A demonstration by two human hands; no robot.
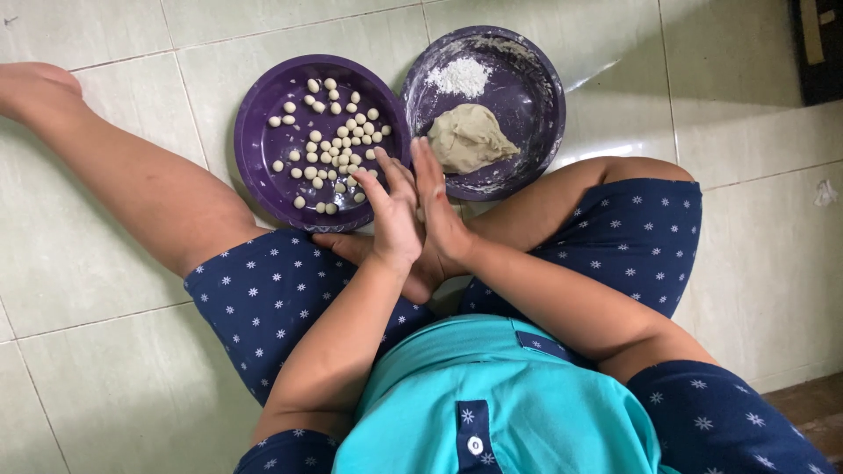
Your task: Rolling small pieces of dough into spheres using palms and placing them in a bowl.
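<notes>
My left hand (389,218) and my right hand (442,215) are pressed flat together, palm to palm, fingers straight and pointing away from me. Whatever lies between the palms is hidden. They hover over my crossed legs, just in front of two purple dishes on the tiled floor. The left purple plate (255,118) holds several small pale dough balls (338,140). The right purple bowl (546,88), dusted with flour, holds a beige dough lump (471,139) and a small pile of white flour (459,76).
I sit on pale floor tiles (105,369) in blue star-patterned shorts and a teal shirt. My left leg (132,184) stretches out to the upper left; my right knee (615,175) bends beside the bowl. A dark object (821,48) sits at the top right corner.
</notes>
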